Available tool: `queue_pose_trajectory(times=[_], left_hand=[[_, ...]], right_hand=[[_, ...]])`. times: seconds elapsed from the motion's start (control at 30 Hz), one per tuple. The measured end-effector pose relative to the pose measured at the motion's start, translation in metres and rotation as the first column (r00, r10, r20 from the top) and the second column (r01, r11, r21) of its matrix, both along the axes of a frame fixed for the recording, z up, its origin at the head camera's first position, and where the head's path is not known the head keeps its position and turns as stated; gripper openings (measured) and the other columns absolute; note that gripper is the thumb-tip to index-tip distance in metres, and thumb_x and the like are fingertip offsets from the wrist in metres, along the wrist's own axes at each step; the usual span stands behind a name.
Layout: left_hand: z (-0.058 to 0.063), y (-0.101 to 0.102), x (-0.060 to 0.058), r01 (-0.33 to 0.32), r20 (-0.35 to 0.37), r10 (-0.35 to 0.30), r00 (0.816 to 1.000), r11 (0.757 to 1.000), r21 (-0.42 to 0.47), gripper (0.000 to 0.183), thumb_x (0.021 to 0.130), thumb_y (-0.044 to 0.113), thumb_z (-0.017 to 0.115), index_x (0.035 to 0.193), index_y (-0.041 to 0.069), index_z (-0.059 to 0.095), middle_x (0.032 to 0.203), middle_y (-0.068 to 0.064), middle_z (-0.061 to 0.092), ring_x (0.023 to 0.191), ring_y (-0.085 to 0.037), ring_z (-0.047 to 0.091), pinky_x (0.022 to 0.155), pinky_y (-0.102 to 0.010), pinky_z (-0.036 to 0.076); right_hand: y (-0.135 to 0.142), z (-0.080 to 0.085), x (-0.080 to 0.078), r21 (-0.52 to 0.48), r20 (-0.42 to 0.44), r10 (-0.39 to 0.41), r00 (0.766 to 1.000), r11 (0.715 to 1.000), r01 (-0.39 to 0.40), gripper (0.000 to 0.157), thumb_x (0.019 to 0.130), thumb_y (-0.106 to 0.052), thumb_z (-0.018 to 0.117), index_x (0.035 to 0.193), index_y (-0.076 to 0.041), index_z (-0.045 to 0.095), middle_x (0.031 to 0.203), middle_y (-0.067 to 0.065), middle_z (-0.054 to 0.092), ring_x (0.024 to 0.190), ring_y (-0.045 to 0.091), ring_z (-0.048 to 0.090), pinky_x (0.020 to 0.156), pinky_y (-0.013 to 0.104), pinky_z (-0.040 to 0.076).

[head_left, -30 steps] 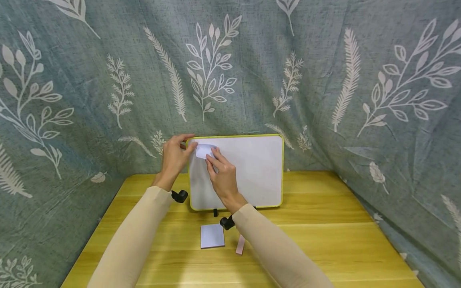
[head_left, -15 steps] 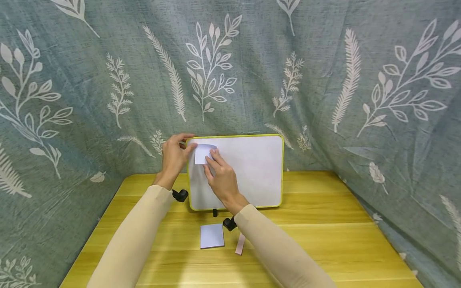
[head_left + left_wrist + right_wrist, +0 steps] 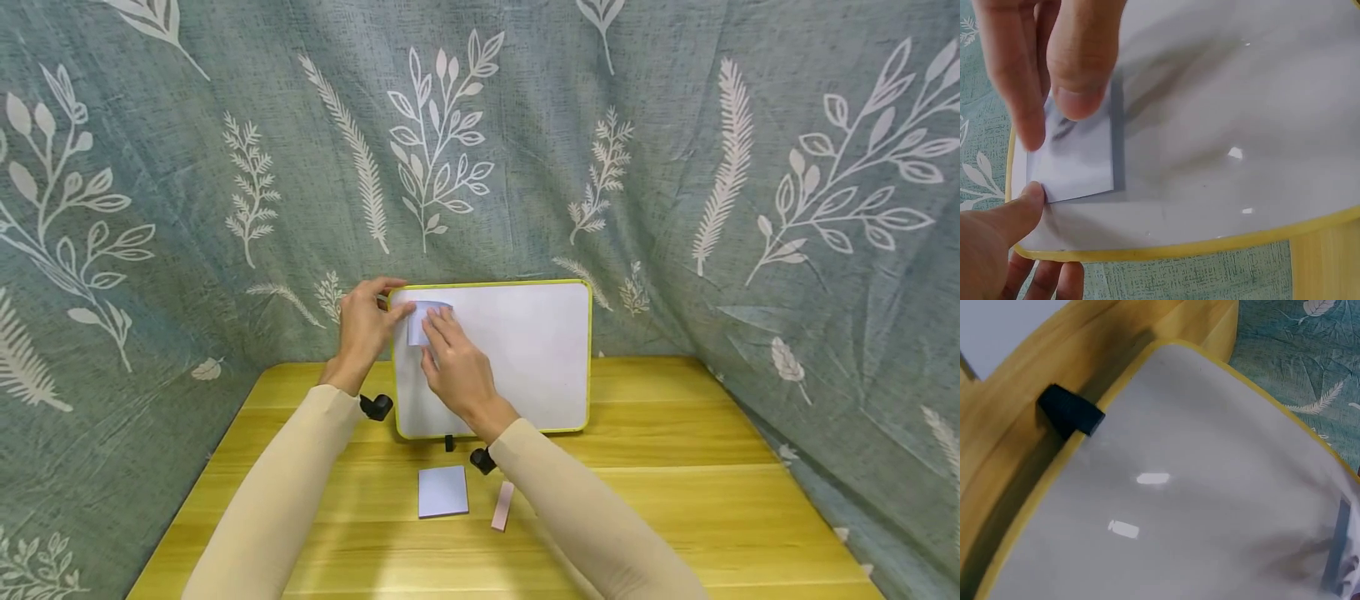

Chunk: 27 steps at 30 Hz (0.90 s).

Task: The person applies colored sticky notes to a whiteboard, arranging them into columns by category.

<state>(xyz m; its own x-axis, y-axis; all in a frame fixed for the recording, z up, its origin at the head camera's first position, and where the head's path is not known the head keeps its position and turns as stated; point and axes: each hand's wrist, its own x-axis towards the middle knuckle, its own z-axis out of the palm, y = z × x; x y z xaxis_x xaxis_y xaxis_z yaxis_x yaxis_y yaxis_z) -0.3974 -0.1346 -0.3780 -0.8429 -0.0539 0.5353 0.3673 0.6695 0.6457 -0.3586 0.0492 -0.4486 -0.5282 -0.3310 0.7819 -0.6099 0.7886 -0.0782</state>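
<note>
A whiteboard (image 3: 532, 358) with a yellow frame stands upright on the table. Against its upper left part is a pale sticky note (image 3: 416, 333), its lower edge slightly raised in the left wrist view. My left hand (image 3: 362, 329) grips the board's left edge, thumb in front at the note's corner and fingers behind. Over the note, my right hand (image 3: 459, 362) presses with extended fingertips, covering its right part. The left wrist view shows the right hand (image 3: 1066, 56) above the note (image 3: 1085, 172); in the right wrist view only a strip of the note appears.
A black foot (image 3: 1071, 411) supports the board's lower edge. In front lie a pad of pale sticky notes (image 3: 442, 492) and a narrow pink strip (image 3: 502, 506) on the wooden table (image 3: 675, 500). A leaf-patterned curtain (image 3: 517, 167) hangs close behind.
My right hand has shifted slightly left and down across the note, its fingers straightening. The note's lower part has come down toward the board. My left hand stays at the edge.
</note>
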Motion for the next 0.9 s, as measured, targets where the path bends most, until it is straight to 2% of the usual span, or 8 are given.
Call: queue_pose_trajectory(times=[0.13,0.27,0.5,0.7,0.9], left_hand=[[0.0003,0.0007,-0.0007,-0.007,-0.011,0.007,1.0,1.0,-0.013,0.043,0.099,0.02,0.095,0.14,0.013,0.084,0.131,-0.022,0.08,0.109,-0.042,0.081,0.093,-0.055,0.069],[0.0011,0.0006,-0.0005,-0.007,-0.016,0.007,1.0,1.0,-0.022,0.042,0.099,0.02,0.095,0.139,0.012,0.085,0.13,-0.023,0.08,0.108,-0.043,0.081,0.093,-0.056,0.069],[0.0017,0.0002,-0.0013,-0.013,0.01,0.013,1.0,0.999,-0.037,0.039,0.1,0.022,0.094,0.138,0.014,0.084,0.131,-0.02,0.079,0.109,-0.041,0.079,0.092,-0.055,0.068],[0.0016,-0.0009,-0.002,-0.016,0.017,0.017,1.0,0.999,-0.043,0.036,0.102,0.02,0.092,0.137,0.015,0.084,0.131,-0.018,0.079,0.11,-0.039,0.079,0.093,-0.055,0.067],[0.0031,-0.0007,-0.002,-0.013,0.029,0.014,0.999,0.998,-0.06,0.036,0.102,0.022,0.091,0.137,0.016,0.083,0.132,-0.017,0.078,0.109,-0.038,0.077,0.09,-0.054,0.067]], right_hand=[[0.0,0.0023,-0.0037,0.101,0.018,0.025,1.0,0.995,-0.027,0.061,0.107,-0.011,0.081,0.163,0.004,0.063,0.171,0.02,0.064,0.165,0.039,0.058,0.133,0.044,0.051],[0.0,0.0046,-0.0056,0.211,0.072,0.007,0.997,0.977,-0.022,0.071,0.11,-0.017,0.078,0.172,0.004,0.05,0.183,0.021,0.047,0.174,0.04,0.044,0.141,0.047,0.04],[-0.0002,0.0061,-0.0082,0.323,0.147,-0.032,0.989,0.946,-0.018,0.081,0.114,-0.02,0.073,0.18,0.004,0.033,0.192,0.022,0.027,0.181,0.042,0.026,0.146,0.052,0.031],[-0.0028,0.0058,-0.0097,0.419,0.196,-0.131,0.972,0.907,0.038,0.092,0.115,-0.025,0.068,0.186,-0.001,0.015,0.197,0.016,0.009,0.185,0.037,0.013,0.15,0.053,0.022],[-0.005,0.0042,-0.0088,0.494,0.194,-0.24,0.951,0.861,0.116,0.1,0.119,-0.043,0.063,0.187,-0.006,-0.001,0.198,0.01,-0.006,0.186,0.031,0.005,0.151,0.055,0.016]])
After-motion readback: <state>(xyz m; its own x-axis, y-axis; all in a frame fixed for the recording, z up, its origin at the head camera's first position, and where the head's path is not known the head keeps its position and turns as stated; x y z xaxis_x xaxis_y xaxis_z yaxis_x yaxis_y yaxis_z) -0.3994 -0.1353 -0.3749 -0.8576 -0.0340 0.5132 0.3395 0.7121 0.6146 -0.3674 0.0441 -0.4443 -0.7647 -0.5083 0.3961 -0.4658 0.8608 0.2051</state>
